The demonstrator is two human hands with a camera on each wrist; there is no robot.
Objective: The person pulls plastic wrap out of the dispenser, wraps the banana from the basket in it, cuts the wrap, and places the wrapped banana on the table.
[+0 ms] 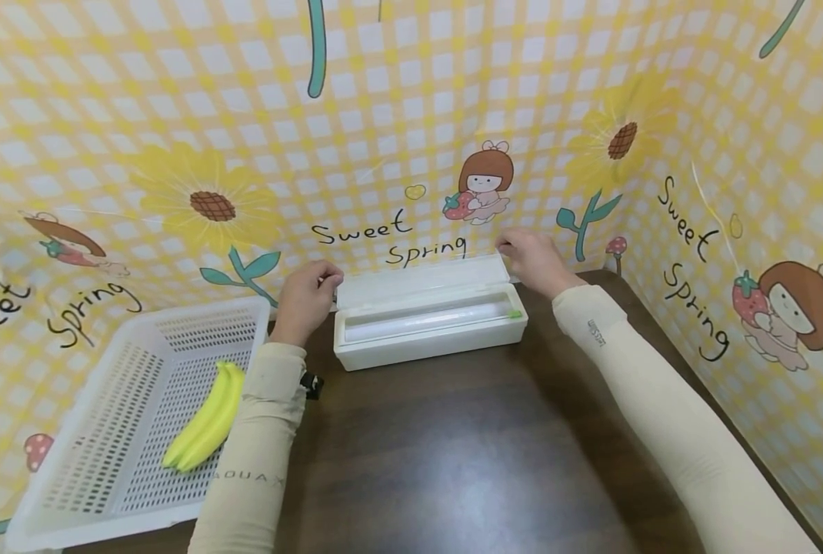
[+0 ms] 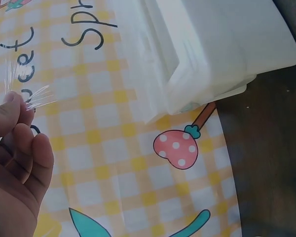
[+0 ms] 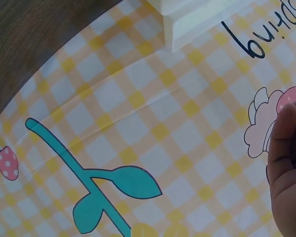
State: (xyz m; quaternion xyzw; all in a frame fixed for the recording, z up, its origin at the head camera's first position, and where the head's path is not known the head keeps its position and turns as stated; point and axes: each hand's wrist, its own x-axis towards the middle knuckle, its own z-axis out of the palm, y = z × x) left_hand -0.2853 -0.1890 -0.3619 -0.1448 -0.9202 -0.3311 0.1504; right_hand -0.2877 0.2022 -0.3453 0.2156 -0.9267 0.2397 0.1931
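Observation:
A white cling film box (image 1: 432,352) stands at the back of the table with its lid (image 1: 421,282) raised. Inside lies a roll of cling film (image 1: 428,322), and a small green piece (image 1: 515,314) shows at the right end. My left hand (image 1: 305,302) is beside the lid's left end. In the left wrist view its thumb and forefinger pinch clear cling film (image 2: 38,98), which creases outward from the fingertips. At the lid's right end my right hand (image 1: 538,261) pinches with curled fingers; the film there is hardly visible. Only part of this hand (image 3: 291,182) enters the right wrist view.
To the left a white slotted basket (image 1: 79,438) holds yellow bananas (image 1: 207,419), partly behind my left forearm. A yellow checked sheet (image 1: 384,154) lines the walls close behind the box. The dark brown table (image 1: 439,446) extends in front.

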